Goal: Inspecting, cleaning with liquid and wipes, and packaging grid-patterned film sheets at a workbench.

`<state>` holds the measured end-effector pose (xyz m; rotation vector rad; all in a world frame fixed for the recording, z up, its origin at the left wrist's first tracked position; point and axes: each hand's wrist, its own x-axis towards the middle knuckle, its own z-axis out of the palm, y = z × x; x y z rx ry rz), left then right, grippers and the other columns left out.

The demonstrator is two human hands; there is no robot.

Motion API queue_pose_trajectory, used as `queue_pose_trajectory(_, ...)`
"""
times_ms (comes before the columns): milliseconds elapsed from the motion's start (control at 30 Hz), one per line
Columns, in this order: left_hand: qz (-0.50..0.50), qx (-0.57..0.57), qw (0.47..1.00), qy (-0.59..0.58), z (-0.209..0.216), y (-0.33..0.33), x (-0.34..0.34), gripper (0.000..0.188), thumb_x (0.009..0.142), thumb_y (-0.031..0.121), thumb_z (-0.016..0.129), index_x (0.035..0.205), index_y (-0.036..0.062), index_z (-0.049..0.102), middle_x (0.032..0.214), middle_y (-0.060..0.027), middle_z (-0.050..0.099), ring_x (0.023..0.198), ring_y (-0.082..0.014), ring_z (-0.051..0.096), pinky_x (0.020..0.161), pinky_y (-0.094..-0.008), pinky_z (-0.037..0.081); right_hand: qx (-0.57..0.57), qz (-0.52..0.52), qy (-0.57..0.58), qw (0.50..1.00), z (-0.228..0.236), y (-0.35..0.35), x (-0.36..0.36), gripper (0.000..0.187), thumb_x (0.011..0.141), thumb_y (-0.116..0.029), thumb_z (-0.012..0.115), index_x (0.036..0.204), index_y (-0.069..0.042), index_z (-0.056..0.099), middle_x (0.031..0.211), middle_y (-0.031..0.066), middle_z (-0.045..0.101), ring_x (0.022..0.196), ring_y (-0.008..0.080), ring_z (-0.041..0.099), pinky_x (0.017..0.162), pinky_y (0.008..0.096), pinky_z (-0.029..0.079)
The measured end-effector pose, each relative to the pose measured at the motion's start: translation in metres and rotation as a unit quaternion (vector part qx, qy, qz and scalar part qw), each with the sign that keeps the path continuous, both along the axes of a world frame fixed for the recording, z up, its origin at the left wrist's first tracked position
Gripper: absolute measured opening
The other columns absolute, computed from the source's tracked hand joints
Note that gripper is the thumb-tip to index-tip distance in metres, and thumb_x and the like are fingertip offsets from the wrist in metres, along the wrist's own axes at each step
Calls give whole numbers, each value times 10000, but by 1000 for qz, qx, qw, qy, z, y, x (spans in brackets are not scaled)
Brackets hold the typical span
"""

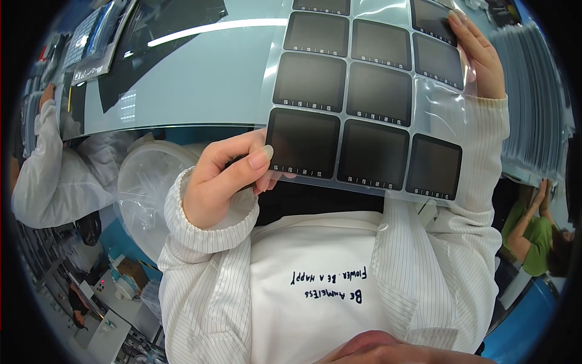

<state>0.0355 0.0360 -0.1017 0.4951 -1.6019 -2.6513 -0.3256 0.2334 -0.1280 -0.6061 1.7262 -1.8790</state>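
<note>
A clear plastic sheet carries several dark, round-cornered rectangular panels in rows, each with a strip of small white marks along its lower edge. It is held up tilted in front of my body. My left hand pinches its lower left corner, thumb on the front and fingers behind. A slim black thing shows within that same hand; its kind cannot be made out. At the sheet's upper right edge my right hand grips with the thumb in front, the other fingers partly hidden behind the film.
Beyond the sheet lies a glossy pale table with a dark film piece on it. A tall stack of sheets stands at right. A lined white bin is at left. Other people, one in white, one in green, are nearby.
</note>
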Motion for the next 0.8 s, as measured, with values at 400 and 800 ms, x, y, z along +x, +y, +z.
queue_pose_trajectory(400,-5,-83,996,33,-6,-2,4,307,925,171,498,645,59,439,725,-41,486,643,-110,433,617,-255,357,-55,-38,-145,987,62,-47,89,289,921,-63,530,1202,3,539,913,124,681,628,144,666,539,225,557)
queue_pose_trajectory(800,-35,-151,987,48,-9,-8,6,261,879,128,559,635,40,535,697,-41,491,656,-127,437,620,-263,348,-182,157,-160,957,42,-25,57,362,933,-49,513,1288,14,489,990,139,672,690,153,676,605,227,565)
